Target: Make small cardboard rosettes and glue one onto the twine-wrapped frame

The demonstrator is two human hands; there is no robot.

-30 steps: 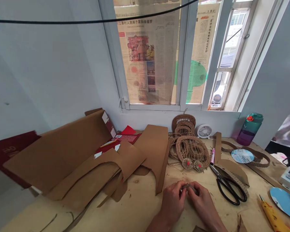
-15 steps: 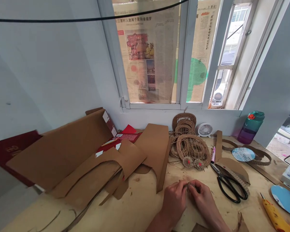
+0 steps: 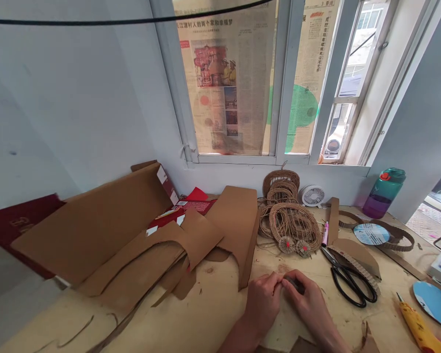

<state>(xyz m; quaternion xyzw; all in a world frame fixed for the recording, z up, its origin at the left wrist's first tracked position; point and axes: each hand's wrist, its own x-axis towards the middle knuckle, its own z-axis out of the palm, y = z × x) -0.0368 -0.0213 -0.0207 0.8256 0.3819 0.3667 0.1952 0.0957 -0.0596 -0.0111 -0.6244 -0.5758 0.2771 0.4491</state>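
Close together above the wooden tabletop [image 3: 220,318], my two hands meet at the fingertips. Between them is a small grey-brown piece [image 3: 293,281], mostly hidden by the fingers, so its kind does not show. My left hand [image 3: 263,296] is closed, thumb and fingers pinched at its left end. Curled around the other side, my right hand [image 3: 308,296] grips it between thumb and fingers. Beyond the hands lie coiled twine shapes [image 3: 296,223] with two pleated rosettes, red at their centres. To the right rest black-handled scissors [image 3: 347,282].
Cut cardboard sheets [image 3: 230,211] and an opened box [image 3: 106,215] fill the left side. A pink marker [image 3: 325,234], a small white fan [image 3: 312,195] and a teal-purple bottle [image 3: 384,193] stand at the back. A yellow glue gun [image 3: 415,321] lies front right, beside a blue disc [image 3: 435,304].
My fingers have shifted slightly on the small piece, and my right thumb now covers more of its near end. The view has tilted a little; the other things lie as before.
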